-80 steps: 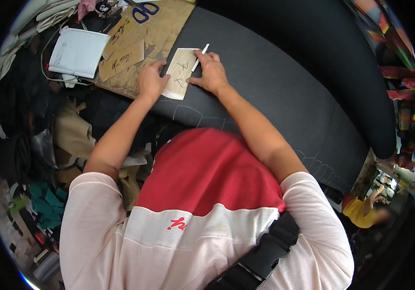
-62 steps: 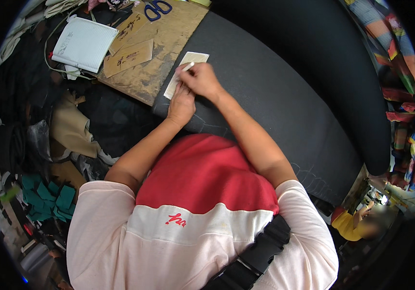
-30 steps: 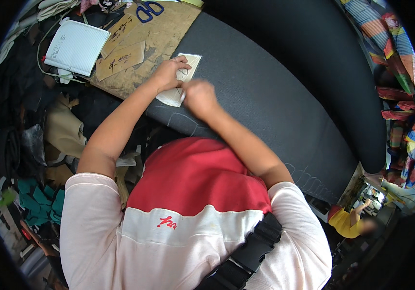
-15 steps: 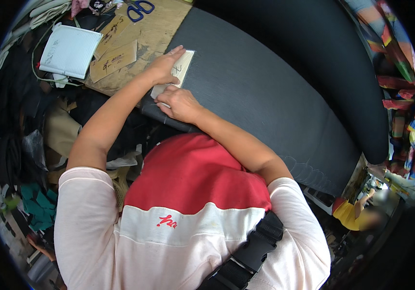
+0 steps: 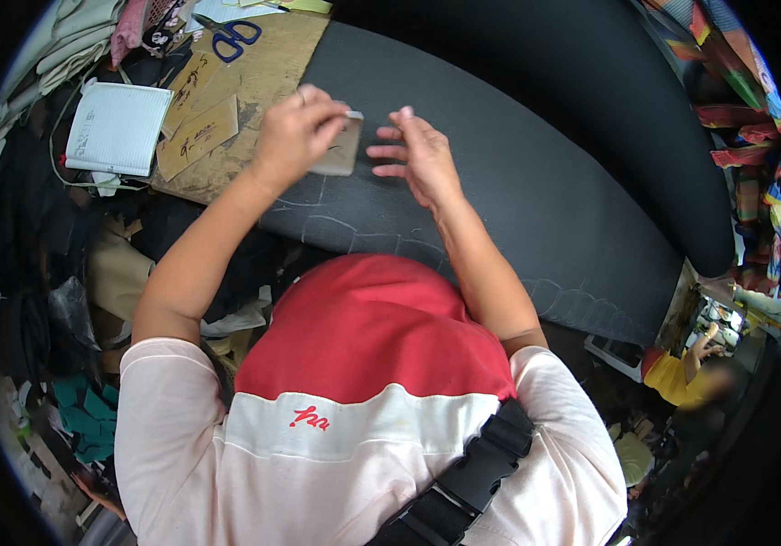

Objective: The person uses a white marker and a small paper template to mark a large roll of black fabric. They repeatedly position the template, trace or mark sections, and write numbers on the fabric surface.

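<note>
My left hand (image 5: pixel 295 136) pinches the upper edge of a small pale pattern card (image 5: pixel 343 150) with a pen mark on it. The card is tilted up above a black sheet of material (image 5: pixel 499 205). To the right of the card, my right hand (image 5: pixel 422 159) is raised with its fingers spread and touches neither card nor sheet. White drawn outlines run along the near edge of the sheet, below both hands.
Left of the sheet, a worn wooden board (image 5: pixel 281 55) holds blue-handled scissors (image 5: pixel 226 38) and tan marked cards (image 5: pixel 197 136). An open notebook (image 5: pixel 119 127) lies farther left. A thick black roll (image 5: pixel 590 100) spans the far side. A person in yellow (image 5: pixel 672 378) is at right.
My left hand has lifted the card off the sheet. My right hand has let go of the card and moved right, its fingers spreading. More white outlines show near the edge.
</note>
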`<control>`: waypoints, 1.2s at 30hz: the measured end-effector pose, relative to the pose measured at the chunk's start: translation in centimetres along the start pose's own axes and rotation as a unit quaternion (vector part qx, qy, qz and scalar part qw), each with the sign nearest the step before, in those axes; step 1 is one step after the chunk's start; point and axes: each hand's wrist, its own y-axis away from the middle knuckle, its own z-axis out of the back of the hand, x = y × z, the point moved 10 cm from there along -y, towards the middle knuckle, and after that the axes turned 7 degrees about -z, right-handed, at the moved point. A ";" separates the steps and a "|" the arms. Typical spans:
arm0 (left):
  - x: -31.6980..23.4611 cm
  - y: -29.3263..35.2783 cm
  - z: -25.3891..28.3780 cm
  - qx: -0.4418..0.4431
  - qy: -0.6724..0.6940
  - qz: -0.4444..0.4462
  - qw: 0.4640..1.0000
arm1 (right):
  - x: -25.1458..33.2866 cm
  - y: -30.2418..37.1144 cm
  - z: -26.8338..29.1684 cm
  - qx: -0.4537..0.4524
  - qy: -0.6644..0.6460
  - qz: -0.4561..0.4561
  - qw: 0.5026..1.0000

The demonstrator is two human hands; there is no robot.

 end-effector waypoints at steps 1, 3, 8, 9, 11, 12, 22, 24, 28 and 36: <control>-2.0 0.4 -0.1 -0.007 0.007 -0.038 0.999 | -0.1 -0.1 -0.4 0.066 -0.127 -0.006 0.990; -5.4 1.7 0.0 -0.019 0.017 -0.109 0.994 | -0.1 0.1 0.6 0.040 -0.037 0.049 0.997; -9.2 4.6 0.6 -0.035 0.053 -0.162 0.985 | -4.3 1.3 3.1 -0.053 -0.041 -0.042 0.997; -9.6 5.1 0.9 -0.042 0.047 -0.158 0.985 | -4.2 1.6 2.9 -0.032 -0.075 -0.025 0.996; -9.4 5.7 0.0 -0.008 0.074 -0.125 0.989 | -3.8 1.6 2.4 0.023 -0.147 0.012 0.989; -9.1 6.0 -0.8 0.020 0.086 -0.104 0.991 | -3.2 1.4 2.6 0.022 -0.124 0.052 0.991; 3.2 6.1 -6.1 0.269 -0.178 0.059 0.945 | -4.2 -2.6 1.2 -0.057 0.219 0.198 0.954; 5.4 7.1 -7.7 0.357 -0.198 0.104 0.907 | -2.3 -1.5 0.7 -0.084 0.302 0.234 0.920; 6.2 7.5 -8.1 0.361 -0.183 0.124 0.906 | 3.3 -0.6 0.2 -0.160 0.406 0.312 0.844; 6.6 7.7 -8.3 0.363 -0.169 0.146 0.905 | 2.2 -6.9 -2.4 -0.046 0.382 0.229 0.894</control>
